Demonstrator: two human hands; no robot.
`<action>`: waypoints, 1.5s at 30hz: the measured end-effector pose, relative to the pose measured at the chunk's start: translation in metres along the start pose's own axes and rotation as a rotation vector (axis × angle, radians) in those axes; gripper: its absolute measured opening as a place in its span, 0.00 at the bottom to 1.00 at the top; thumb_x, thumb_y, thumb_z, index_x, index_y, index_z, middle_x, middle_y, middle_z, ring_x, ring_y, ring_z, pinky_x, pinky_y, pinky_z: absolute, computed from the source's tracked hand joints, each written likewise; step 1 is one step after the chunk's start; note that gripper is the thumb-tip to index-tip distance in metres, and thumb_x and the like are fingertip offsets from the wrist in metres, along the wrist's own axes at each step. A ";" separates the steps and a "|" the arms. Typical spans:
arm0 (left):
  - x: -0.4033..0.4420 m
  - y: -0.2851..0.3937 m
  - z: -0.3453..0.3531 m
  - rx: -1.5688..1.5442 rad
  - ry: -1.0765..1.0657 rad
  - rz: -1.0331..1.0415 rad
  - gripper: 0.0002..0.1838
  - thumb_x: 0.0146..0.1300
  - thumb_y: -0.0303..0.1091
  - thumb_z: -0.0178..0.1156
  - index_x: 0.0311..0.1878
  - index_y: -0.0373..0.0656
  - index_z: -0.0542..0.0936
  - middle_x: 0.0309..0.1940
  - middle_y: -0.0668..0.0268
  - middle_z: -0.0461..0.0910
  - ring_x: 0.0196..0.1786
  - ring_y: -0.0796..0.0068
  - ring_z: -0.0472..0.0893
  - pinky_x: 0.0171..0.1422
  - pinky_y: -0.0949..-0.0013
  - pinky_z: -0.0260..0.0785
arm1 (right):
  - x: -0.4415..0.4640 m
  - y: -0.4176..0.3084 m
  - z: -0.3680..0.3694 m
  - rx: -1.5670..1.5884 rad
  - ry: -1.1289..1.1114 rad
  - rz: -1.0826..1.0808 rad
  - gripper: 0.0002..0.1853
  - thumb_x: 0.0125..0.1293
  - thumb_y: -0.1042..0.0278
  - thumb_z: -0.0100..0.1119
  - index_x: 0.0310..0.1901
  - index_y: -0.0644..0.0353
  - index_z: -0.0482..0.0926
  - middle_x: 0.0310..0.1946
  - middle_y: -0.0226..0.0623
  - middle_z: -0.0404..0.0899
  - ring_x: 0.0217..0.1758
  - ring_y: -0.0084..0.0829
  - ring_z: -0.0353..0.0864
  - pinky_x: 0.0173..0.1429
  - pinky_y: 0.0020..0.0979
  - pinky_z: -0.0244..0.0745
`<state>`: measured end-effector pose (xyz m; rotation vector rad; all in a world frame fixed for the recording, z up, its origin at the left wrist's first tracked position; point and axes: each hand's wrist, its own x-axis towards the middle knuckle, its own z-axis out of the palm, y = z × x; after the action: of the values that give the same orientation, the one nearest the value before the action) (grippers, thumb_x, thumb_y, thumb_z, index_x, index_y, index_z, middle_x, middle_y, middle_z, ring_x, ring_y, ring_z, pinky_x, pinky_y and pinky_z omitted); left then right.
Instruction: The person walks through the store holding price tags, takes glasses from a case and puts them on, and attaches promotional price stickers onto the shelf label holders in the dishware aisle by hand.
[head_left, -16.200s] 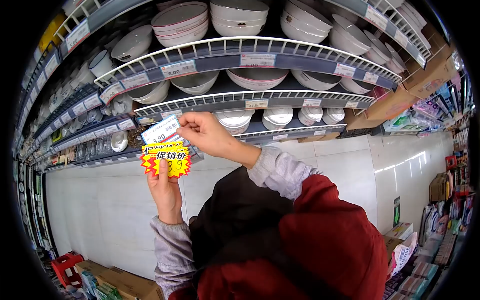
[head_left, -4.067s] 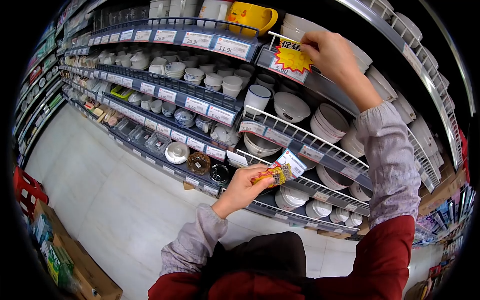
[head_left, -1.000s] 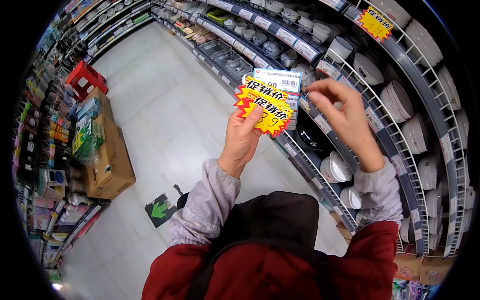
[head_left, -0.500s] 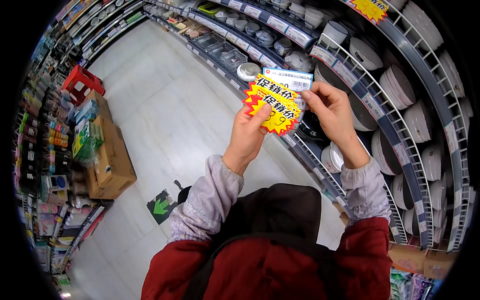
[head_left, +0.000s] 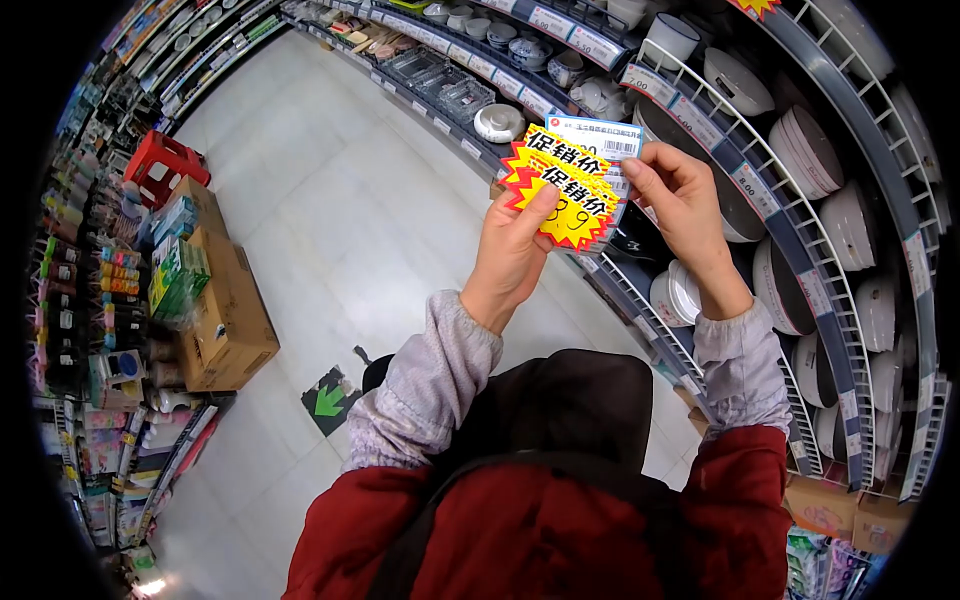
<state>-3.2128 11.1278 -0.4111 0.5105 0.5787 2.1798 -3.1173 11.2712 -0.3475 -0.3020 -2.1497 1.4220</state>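
My left hand (head_left: 510,248) is closed with the thumb pressed on a stack of yellow starburst price tags (head_left: 577,212) with red edges. The front tag bears a handwritten price ending in "9". Behind them stands a white price label (head_left: 622,146) with a blue border and a barcode. My right hand (head_left: 686,208) pinches that label's right edge between thumb and fingers. Both hands hold the cards up together in front of the shelves. The lower part of the label is hidden by the starburst tags.
On the right, curved wire shelves (head_left: 755,190) hold stacked bowls (head_left: 803,146). A white lidded dish (head_left: 499,123) sits on a lower shelf. Cardboard boxes (head_left: 235,320) and a red plastic stool (head_left: 160,168) stand on the left. A green arrow sticker (head_left: 329,400) marks the floor.
Both hands and the cards have shifted slightly to the right in view. The shelf items at the top sit a little higher as the camera turned. The grip looks the same.
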 end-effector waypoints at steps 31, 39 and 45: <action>-0.014 0.005 -0.013 0.035 -0.056 -0.052 0.14 0.66 0.31 0.51 0.53 0.37 0.71 0.47 0.62 0.77 0.48 0.71 0.78 0.54 0.66 0.72 | -0.001 0.001 -0.005 0.106 0.073 0.007 0.09 0.63 0.66 0.57 0.34 0.64 0.76 0.21 0.24 0.73 0.23 0.12 0.69 0.27 0.15 0.63; -0.018 0.005 -0.021 0.085 -0.136 -0.130 0.13 0.64 0.30 0.54 0.51 0.37 0.72 0.46 0.63 0.78 0.47 0.72 0.79 0.54 0.66 0.71 | 0.001 -0.007 -0.017 0.129 0.083 0.022 0.10 0.64 0.63 0.56 0.35 0.62 0.77 0.21 0.22 0.73 0.23 0.11 0.69 0.28 0.16 0.63; -0.018 0.001 -0.018 0.172 -0.145 -0.106 0.11 0.64 0.29 0.55 0.48 0.37 0.75 0.45 0.64 0.78 0.45 0.75 0.78 0.52 0.68 0.71 | -0.002 -0.010 -0.018 0.150 0.084 0.031 0.10 0.64 0.63 0.57 0.35 0.61 0.77 0.21 0.22 0.73 0.23 0.11 0.68 0.28 0.16 0.62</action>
<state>-3.2125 11.1084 -0.4281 0.7073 0.7012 1.9846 -3.1048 11.2803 -0.3334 -0.3345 -1.9670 1.5507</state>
